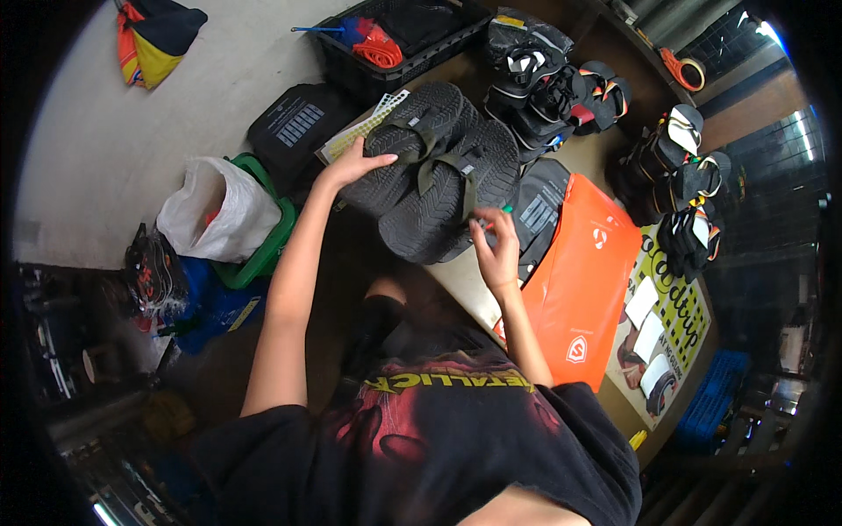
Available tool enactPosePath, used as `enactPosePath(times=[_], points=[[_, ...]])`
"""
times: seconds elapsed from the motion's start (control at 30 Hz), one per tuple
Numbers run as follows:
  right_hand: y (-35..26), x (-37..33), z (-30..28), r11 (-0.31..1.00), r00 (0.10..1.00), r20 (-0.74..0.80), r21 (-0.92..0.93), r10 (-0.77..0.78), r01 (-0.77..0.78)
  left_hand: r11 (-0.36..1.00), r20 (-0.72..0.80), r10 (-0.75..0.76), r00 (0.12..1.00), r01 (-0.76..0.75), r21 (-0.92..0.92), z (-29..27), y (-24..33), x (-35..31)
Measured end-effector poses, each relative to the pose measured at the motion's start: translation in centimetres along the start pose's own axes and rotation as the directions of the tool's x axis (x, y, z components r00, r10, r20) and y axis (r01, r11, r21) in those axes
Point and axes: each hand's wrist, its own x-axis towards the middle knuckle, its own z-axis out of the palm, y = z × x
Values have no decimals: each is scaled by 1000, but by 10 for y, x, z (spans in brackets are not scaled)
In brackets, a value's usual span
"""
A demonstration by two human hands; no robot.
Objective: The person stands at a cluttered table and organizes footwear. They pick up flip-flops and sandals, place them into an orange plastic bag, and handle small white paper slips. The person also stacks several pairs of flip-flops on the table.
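The fingers [379, 160] of the left hand [353, 165] are curling over the edge of a pair of big black flip-flops [436, 171], gripping them. The right hand [494, 248] is touching the other end of the flip-flops, and its fingers [481, 226] are bending around something small and green; I cannot tell how tightly. The flip-flops are lying soles up on the brown surface [465, 289], right in front of the person. An orange bag [581, 272] is lying just beside them. More sandals [561, 88] are sitting farther back. A black basket [399, 39] is standing behind, and a white bag [215, 210] is sitting on the floor.
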Motion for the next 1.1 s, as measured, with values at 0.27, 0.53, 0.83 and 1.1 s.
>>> enactPosePath(times=[0.27,0.53,0.83,1.1], points=[[13,67,57,838,980,-162,-545,-112,6,675,10,356,934,-265,688,42,38,-16],[10,80,71,810,926,-350,-498,140,-311,717,152,555,818,-563,410,31,50,-6],[-6,72,85,801,862,-457,-420,219,-426,697,99,652,752,-645,313,50,50,39],[-15,55,89,892,771,-583,-163,257,-421,908,-159,419,894,-418,41,-19,50,35]])
